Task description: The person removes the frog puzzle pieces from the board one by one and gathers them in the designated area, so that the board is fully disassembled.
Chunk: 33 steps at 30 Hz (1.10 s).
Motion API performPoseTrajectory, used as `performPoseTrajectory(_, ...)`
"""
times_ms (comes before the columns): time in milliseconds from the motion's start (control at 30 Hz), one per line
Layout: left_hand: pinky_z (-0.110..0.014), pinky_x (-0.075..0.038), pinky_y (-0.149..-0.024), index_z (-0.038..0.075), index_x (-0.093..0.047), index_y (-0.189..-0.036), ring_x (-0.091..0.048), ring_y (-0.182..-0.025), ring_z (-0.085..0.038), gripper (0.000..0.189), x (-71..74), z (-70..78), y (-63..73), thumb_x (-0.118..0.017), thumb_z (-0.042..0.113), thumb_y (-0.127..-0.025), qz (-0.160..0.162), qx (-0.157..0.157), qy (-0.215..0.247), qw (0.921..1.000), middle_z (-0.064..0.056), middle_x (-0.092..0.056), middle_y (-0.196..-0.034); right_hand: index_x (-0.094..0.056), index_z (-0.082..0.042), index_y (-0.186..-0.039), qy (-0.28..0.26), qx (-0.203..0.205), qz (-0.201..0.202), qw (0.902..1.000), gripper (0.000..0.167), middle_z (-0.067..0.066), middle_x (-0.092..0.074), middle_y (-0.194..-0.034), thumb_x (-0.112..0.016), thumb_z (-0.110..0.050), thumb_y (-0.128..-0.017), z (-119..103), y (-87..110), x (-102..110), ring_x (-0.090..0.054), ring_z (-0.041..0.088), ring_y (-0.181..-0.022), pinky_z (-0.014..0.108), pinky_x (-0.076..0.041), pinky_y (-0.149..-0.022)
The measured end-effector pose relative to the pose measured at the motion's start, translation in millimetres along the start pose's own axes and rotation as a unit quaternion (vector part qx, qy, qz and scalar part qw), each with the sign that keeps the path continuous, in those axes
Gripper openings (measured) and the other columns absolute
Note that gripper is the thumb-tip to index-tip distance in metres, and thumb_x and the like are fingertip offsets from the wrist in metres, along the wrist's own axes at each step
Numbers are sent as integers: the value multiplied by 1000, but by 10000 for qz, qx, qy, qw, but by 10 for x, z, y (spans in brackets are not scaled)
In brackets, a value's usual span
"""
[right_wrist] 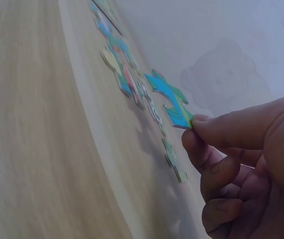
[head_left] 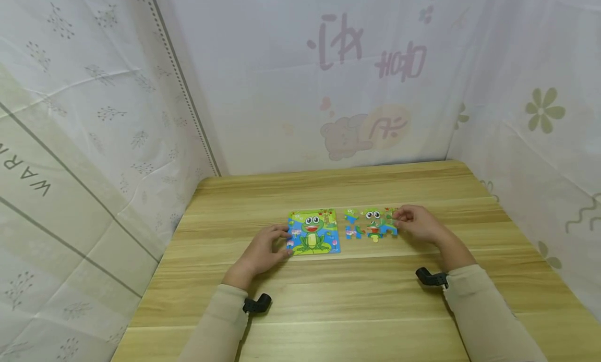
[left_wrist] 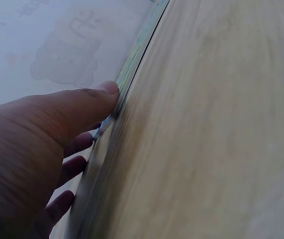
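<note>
A square frog puzzle (head_left: 312, 232) lies flat on the table, its picture a green frog against blue and green. At its left edge rests my left hand (head_left: 264, 250), thumb and fingers spread apart along the side. In the left wrist view the thumb (left_wrist: 89, 107) touches the puzzle's thin edge (left_wrist: 134, 59). My right hand (head_left: 418, 224) pinches a blue and green puzzle piece (right_wrist: 174, 99) between thumb and index finger, raised above the loose pieces. Among those are a piece with the frog's eyes (head_left: 373, 215) and a pink-flowered piece (head_left: 350, 231).
Loose pieces lie in a loose group right of the puzzle, including a green and blue one (head_left: 351, 215) at the back left. The wooden table (head_left: 319, 310) meets printed curtains (head_left: 281, 91) at the back and sides. Black wrist cameras (head_left: 257, 303) sit on both sleeves.
</note>
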<state>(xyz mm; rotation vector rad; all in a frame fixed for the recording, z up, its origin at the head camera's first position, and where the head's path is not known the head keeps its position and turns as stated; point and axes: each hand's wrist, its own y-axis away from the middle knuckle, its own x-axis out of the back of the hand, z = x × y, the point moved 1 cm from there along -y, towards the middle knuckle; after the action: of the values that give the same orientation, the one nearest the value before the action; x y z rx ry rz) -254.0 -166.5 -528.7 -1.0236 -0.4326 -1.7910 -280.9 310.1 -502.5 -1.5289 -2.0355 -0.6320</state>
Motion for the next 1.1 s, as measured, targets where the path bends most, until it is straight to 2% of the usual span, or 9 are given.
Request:
performPoseTrajectory(367, -54, -32, -121, 14, -71, -131, -42, -147, -32, 42, -16, -5, 16, -83, 30, -94, -20, 93, -57, 9999, -2, -54, -154, -68, -1, -117, -131, -172, -54, 9998, 20, 10, -67, -99, -69, -15, -103, 134, 58, 71, -60, 24, -91, 35, -50, -75)
performPoseTrajectory(800, -55, -32, -121, 14, -71, -130, -43, -146, -31, 42, -18, -5, 23, -83, 31, -94, 22, 45, -61, 10000, -2, -55, -153, -69, -1, -109, 19, -126, -89, 9999, 13, 8, -67, -92, -70, -11, -101, 159, 60, 63, -60, 23, -86, 37, -48, -77)
performPoseTrajectory(1100, -56, -33, -120, 15, -70, -132, -42, -146, -31, 44, -31, -18, 13, -83, 32, -94, 77, 19, -70, 9999, -1, -54, -153, -69, -1, -109, 72, -190, -82, 9998, 10, 8, -65, -95, -68, -8, -101, 153, 63, 49, -58, 23, -88, 38, -47, -79)
